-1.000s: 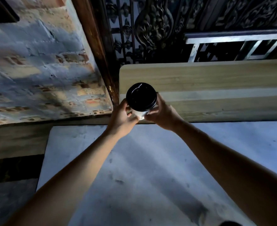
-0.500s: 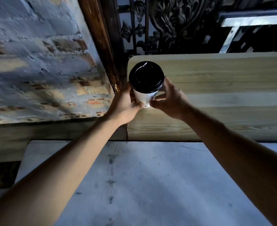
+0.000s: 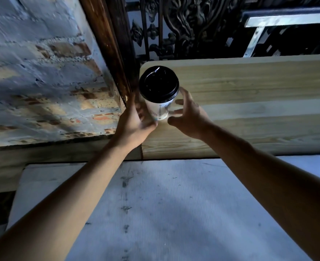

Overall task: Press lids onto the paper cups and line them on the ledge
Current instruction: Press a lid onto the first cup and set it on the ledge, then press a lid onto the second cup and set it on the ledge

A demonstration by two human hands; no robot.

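Black-lidded cup (image 3: 160, 102) at ledge (image 3: 249, 102) left end, hands loosening.

No legible text, brand, number or sign was found in the head view. The white paper cup (image 3: 160, 110) carried a faint line of small bluish print running down its side wall, with a small mark near the base, but the characters were too small and blurred to be read. The black lid (image 3: 158, 84) bore moulded relief only; no lettering on it could be made out. No label or marking was seen on the wooden ledge (image 3: 249, 95).
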